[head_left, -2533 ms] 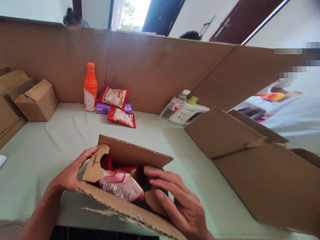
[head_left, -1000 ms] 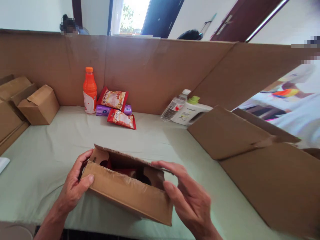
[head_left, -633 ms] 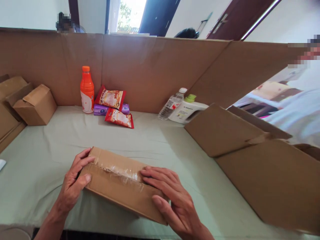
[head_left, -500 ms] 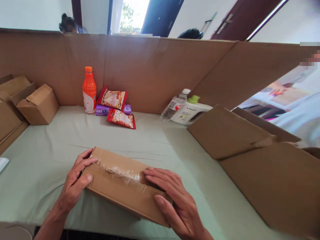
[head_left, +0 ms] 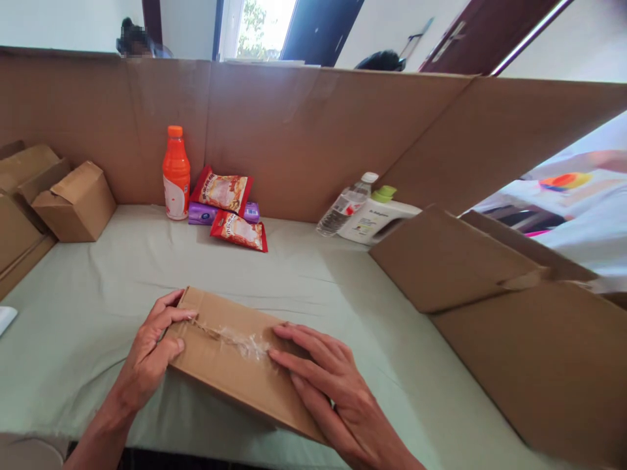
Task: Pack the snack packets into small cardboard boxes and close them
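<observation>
A brown cardboard box [head_left: 230,375] lies at an angle on the cloth near the table's front edge. Crumpled clear tape [head_left: 245,343] runs along the seam between its top flaps. My left hand [head_left: 157,339] grips the box's left end, thumb and fingers on the top near the corner. My right hand [head_left: 328,385] rests on the right part of the top, its fingers stretched out and pointing left, fingertips touching the flaps beside the tape. The box's right end is partly hidden under that hand.
Along the cardboard back wall [head_left: 274,130] stand an orange bottle [head_left: 176,176], two red snack packets [head_left: 240,230] on a purple pack [head_left: 200,214], a clear bottle [head_left: 345,207] and a white jug [head_left: 369,219]. Cardboard boxes [head_left: 529,365] flank the right; a smaller box [head_left: 81,209] stands left.
My right hand has shifted left and inward over the top, its thumb drawn closer to the fingers. The flaps now lie flatter and the seam gap is narrower. My left hand has barely moved.
</observation>
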{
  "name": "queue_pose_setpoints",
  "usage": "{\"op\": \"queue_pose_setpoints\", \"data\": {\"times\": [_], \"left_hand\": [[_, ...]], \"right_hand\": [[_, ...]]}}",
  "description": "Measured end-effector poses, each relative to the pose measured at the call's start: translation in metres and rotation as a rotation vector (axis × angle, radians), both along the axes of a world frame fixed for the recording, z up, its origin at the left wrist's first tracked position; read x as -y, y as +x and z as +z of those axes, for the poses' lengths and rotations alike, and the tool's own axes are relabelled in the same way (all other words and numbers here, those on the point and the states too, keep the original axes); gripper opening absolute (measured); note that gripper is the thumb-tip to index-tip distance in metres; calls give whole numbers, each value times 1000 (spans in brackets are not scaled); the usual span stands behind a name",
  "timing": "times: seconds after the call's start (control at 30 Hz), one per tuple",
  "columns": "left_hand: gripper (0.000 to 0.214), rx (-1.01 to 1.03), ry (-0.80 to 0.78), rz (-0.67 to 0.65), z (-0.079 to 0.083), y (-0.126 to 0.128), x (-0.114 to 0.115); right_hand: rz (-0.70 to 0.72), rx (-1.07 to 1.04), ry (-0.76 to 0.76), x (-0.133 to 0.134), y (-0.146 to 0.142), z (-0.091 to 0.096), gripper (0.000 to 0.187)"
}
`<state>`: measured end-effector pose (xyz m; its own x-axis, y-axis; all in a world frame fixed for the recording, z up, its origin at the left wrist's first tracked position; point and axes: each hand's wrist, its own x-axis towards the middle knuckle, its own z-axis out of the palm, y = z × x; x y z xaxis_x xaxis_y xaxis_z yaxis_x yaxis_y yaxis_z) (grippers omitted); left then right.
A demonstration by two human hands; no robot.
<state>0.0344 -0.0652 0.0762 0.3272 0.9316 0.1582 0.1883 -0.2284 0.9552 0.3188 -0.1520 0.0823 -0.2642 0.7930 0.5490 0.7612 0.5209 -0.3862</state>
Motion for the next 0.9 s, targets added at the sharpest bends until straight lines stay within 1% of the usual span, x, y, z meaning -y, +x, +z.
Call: {"op": "queue_pose_setpoints", "data": {"times": [0.1,0.2,0.3,0.37,0.5,0.53,0.6,0.7,0.77,0.83,0.9], "left_hand": [[40,-13,-15,-49,-2,-4,-3],[40,-4,-13,-126,-4,-10,-9],[41,10,16,-185,-5,-15,-13],[40,9,46,-210,-6,-16,-15],[39,-24,73,-234,-7,-15,-15],[39,-28,77,-232,-7,-15,-15],[39,-24,83,-228,-7,-13,-16],[39,3,89,-232,-9,-12,-17],[39,15,89,-231,-11,-12,-17],[40,14,89,-235,-12,-13,-16],[40,4,89,-241,-12,-14,-15]], "right_hand": [[-22,-23,2,1,-2,-2,37],[-51,-35,14,3,-3,-3,36],[-50,-8,11,4,-2,0,38],[5,61,1,2,0,6,41],[168,241,-49,-6,-2,23,55],[175,278,-71,-9,-4,28,58],[140,337,-113,-16,-12,36,62],[80,408,-158,-25,-29,45,56],[73,449,-178,-29,-39,48,50],[84,466,-175,-30,-44,47,48],[89,459,-141,-30,-44,44,48]]}}
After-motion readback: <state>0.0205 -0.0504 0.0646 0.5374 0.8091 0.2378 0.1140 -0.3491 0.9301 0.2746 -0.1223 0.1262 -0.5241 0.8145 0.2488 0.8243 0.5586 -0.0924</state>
